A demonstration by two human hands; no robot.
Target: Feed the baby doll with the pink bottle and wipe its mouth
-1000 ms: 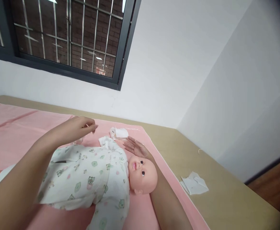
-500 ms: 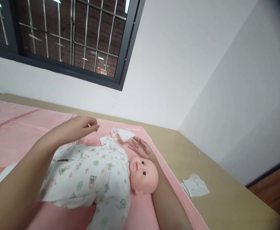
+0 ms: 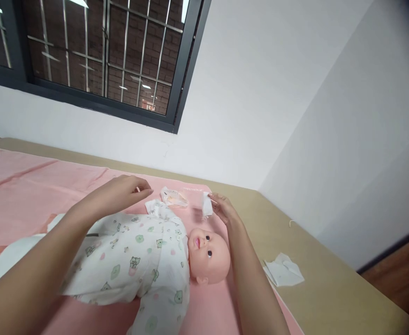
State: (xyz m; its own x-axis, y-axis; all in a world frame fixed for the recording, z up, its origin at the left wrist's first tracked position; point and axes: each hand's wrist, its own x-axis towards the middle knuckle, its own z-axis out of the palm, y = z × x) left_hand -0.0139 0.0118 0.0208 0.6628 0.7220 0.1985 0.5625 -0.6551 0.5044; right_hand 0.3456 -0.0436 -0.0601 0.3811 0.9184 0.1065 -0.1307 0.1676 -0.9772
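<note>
A baby doll point(image 3: 207, 253) in a white printed romper point(image 3: 134, 260) lies on its back on a pink blanket point(image 3: 33, 186). My right hand point(image 3: 223, 210) hovers just beyond the doll's head, its fingers pinched on a small white tissue point(image 3: 206, 205). My left hand point(image 3: 126, 190) hangs over the doll's raised arm, thumb and fingertips closed on a thin cotton swab point(image 3: 138, 189). A crumpled wrapper point(image 3: 173, 197) lies on the blanket between my hands.
A folded white tissue point(image 3: 283, 271) lies on the tan mattress point(image 3: 316, 279) to the right of the blanket. White walls meet in a corner behind. A barred window point(image 3: 85, 56) is at upper left. Something white point(image 3: 9, 256) lies under the doll at left.
My right hand lifted off the blanket beside the doll's head and picked up the white tissue that lay near the wrapper. My left hand moved slightly right.
</note>
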